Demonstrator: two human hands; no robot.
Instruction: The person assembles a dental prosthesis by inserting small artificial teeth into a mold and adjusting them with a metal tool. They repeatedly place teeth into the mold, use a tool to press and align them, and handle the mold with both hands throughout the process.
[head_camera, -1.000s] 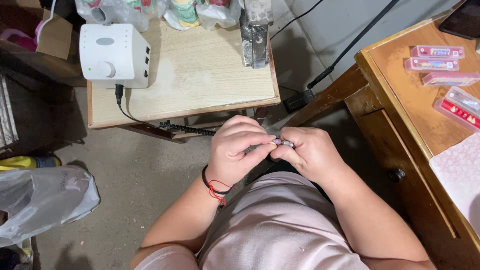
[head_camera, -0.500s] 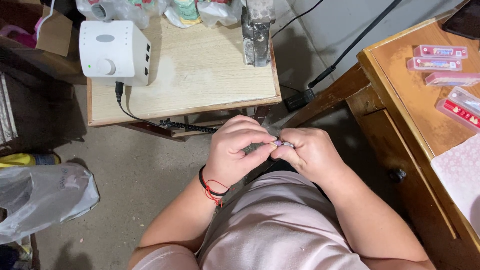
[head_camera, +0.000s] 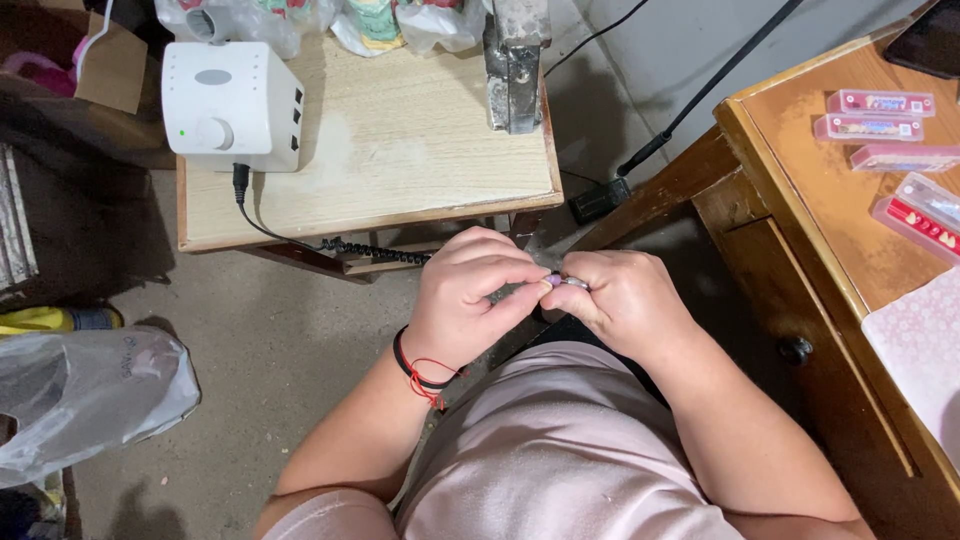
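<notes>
Both my hands meet in front of my lap, just below the edge of a small wooden table (head_camera: 400, 170). My left hand (head_camera: 470, 300) is curled, with a black and red cord bracelet at the wrist, and pinches one end of a small purple and silver piece (head_camera: 560, 283). My right hand (head_camera: 620, 300) is closed around the other end of that same piece. A coiled black cable (head_camera: 370, 252) runs from a white control box (head_camera: 232, 105) on the table toward my left hand. What the fingers cover is hidden.
A grey metal block (head_camera: 515, 60) and plastic bags (head_camera: 390, 20) stand at the table's back. A brown wooden desk (head_camera: 800, 200) at right carries several pink flat cases (head_camera: 880, 103) and a patterned sheet (head_camera: 925, 350). A clear plastic bag (head_camera: 85, 395) lies on the concrete floor at left.
My hands stay joined on the small piece, with only slight finger shifts. The view has barely moved.
</notes>
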